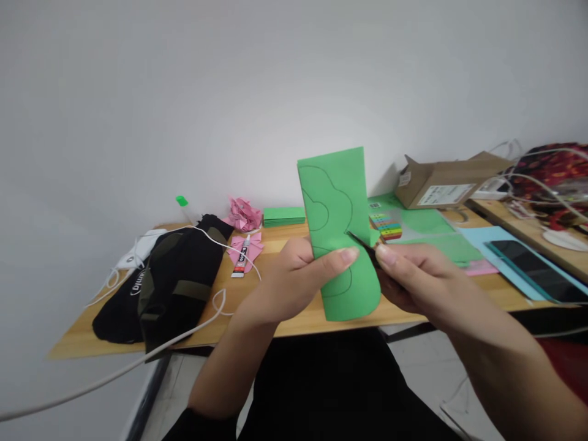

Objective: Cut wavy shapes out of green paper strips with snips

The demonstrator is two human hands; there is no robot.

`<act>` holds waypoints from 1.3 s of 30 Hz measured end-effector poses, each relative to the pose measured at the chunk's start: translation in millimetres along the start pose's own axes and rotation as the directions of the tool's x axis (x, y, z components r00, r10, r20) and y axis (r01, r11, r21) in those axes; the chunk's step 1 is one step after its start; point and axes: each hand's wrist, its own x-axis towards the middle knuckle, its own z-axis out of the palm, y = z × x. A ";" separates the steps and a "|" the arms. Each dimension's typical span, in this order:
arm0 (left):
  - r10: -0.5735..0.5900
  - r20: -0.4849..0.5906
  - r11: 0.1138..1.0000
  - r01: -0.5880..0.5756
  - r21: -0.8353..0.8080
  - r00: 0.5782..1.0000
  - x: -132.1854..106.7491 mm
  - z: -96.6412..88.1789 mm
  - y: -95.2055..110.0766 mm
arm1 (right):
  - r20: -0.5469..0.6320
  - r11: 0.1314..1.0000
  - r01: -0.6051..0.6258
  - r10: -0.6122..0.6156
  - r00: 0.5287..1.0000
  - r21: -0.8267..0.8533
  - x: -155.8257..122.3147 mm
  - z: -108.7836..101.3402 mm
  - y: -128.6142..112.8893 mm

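A folded green paper with a curved pencil outline drawn on it stands upright above the table's front edge. My left hand pinches its lower left part, thumb across the front. My right hand is closed on small dark scissors, whose blades bite into the paper's right edge along the drawn line. A small green flap sticks out at the cut.
On the wooden table lie a black bag with white cables, a glue tube, pink paper scraps, a green paper stack, a coloured paper pad, a cardboard box and a phone on blue paper.
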 end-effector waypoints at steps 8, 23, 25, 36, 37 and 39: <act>-0.008 0.031 0.999 0.007 0.034 0.999 -0.3 1.9 4.9 | 0.017 1.000 -0.005 0.005 1.000 -0.020 -6.4 -5.7 -0.3; -0.004 0.126 0.993 -0.011 0.119 0.992 1.0 0.1 8.8 | 0.045 0.991 -0.122 0.124 0.991 -0.050 -18.7 -15.6 -1.9; -0.005 0.136 0.994 -0.010 0.109 0.991 1.3 -0.7 9.2 | 0.044 0.989 -0.137 0.140 0.989 -0.057 -19.0 -16.6 -2.2; -0.010 0.240 0.989 -0.026 0.145 0.971 2.9 -7.9 14.2 | 0.063 0.987 -0.144 0.148 0.987 -0.075 -20.6 -18.8 -5.5; -0.013 0.250 0.988 -0.026 0.152 0.968 3.2 -8.5 15.4 | 0.064 0.988 -0.136 0.141 0.988 -0.079 -20.5 -18.7 -6.7; -0.014 0.270 0.987 -0.030 0.157 0.963 3.6 -9.6 18.0 | 0.063 0.987 -0.130 0.137 0.989 -0.096 -20.0 -18.4 -9.1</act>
